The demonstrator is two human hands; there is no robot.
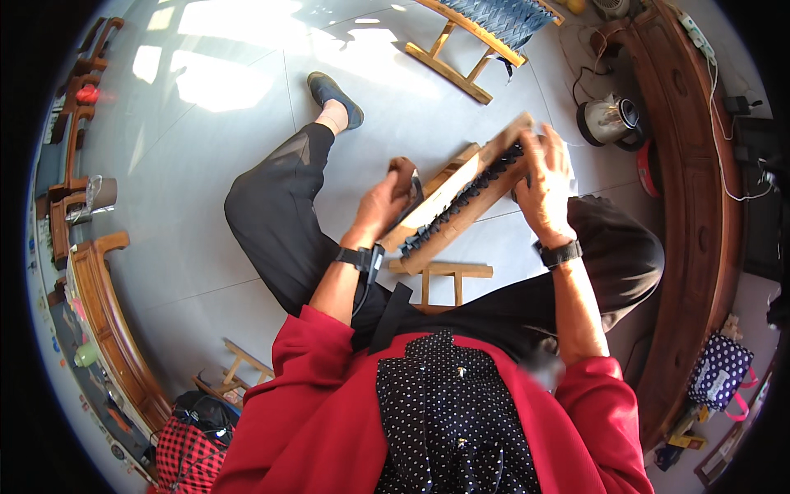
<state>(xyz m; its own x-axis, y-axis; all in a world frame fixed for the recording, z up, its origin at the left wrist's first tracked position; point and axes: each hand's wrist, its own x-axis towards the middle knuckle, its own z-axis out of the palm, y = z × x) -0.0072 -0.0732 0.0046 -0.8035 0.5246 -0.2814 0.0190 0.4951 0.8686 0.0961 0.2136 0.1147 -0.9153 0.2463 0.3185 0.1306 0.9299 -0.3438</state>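
Between my legs a wooden folding stool [461,193] is held tilted, its upper end toward the right. Dark strips are wrapped in a row along the gap between two of its bars, and more of its wooden legs show below. My right hand [545,177] grips the upper right end of the bars, its fingers bent over the wood and slightly blurred. My left hand [385,202] is beside the lower left part of the stool with its fingers curled. Something dark shows at those fingers, too blurred to name. Both wrists wear black bands.
Ahead stands another stool [485,37] with a blue woven seat. A metal kettle [609,115] is on the floor at the right, by a long wooden cabinet [691,206]. Wooden furniture [115,305] lines the left, with a red-and-black checked bag [189,453] near me.
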